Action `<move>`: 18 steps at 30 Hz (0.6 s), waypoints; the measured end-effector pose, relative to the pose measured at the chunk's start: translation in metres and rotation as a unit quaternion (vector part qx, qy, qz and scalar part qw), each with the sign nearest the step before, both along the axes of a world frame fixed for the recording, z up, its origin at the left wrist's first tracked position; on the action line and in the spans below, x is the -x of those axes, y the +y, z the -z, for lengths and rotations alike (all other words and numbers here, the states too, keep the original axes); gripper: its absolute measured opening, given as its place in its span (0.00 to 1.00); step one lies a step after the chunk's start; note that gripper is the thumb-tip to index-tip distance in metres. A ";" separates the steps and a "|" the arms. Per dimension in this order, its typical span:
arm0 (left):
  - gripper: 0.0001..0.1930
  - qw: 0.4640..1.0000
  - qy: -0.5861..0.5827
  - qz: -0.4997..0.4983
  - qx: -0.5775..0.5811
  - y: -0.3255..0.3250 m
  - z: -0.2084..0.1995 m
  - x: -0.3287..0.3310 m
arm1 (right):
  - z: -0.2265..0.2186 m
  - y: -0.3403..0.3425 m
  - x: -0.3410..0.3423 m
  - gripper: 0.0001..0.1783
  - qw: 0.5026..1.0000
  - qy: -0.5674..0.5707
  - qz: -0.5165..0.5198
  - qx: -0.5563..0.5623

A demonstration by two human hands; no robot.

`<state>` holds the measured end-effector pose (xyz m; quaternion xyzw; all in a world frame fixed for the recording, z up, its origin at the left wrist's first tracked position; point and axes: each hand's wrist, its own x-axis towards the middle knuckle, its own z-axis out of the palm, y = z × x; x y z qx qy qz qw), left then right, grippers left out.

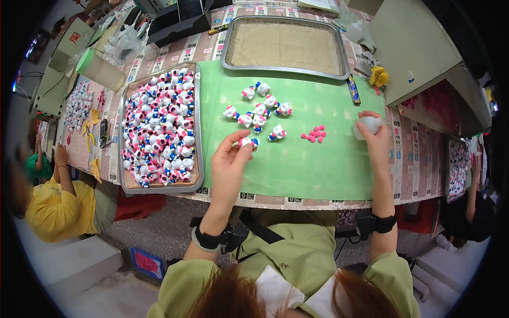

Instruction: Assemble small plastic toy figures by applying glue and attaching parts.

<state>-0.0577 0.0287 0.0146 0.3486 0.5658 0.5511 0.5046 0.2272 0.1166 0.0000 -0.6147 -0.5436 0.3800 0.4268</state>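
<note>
Figurine [249, 141] roughly sideways in left hand [228, 161] (blue end rightward).

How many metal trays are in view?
3: a figurine-filled tray left of the green mat, a beige-lined tray at its far edge, and a partly seen tray at far right. Others may be hidden.

Green mat [297, 177] lies open in front; figurines [260, 109] obstruct behind, a tray [199, 124] left.

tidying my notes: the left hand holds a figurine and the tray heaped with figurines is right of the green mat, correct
Wrong side: the head view shows the heaped tray left of the green mat. The left hand does hold a figurine.
</note>
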 end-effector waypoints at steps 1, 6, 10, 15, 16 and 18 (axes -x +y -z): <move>0.13 0.992 -0.125 0.023 0.005 -0.005 -0.001 0.000 | -0.002 -0.005 0.003 0.19 0.998 0.066 0.011 -0.020; 0.15 0.917 -0.386 0.082 0.061 -0.019 0.001 -0.014 | -0.040 -0.060 0.035 0.21 0.924 0.377 0.003 0.067; 0.15 0.919 -0.369 0.116 0.079 -0.024 0.007 -0.032 | -0.038 -0.091 0.046 0.22 0.922 0.362 -0.053 0.130; 0.21 0.943 -0.293 0.146 0.063 -0.030 -0.003 -0.045 | -0.038 -0.102 0.041 0.20 0.924 0.324 -0.107 0.173; 0.21 0.943 -0.291 0.147 0.064 -0.031 -0.005 -0.045 | -0.040 -0.104 0.043 0.20 0.921 0.336 -0.101 0.170; 0.21 0.945 -0.285 0.148 0.068 -0.032 -0.008 -0.045 | -0.050 -0.107 0.051 0.19 0.914 0.359 -0.089 0.163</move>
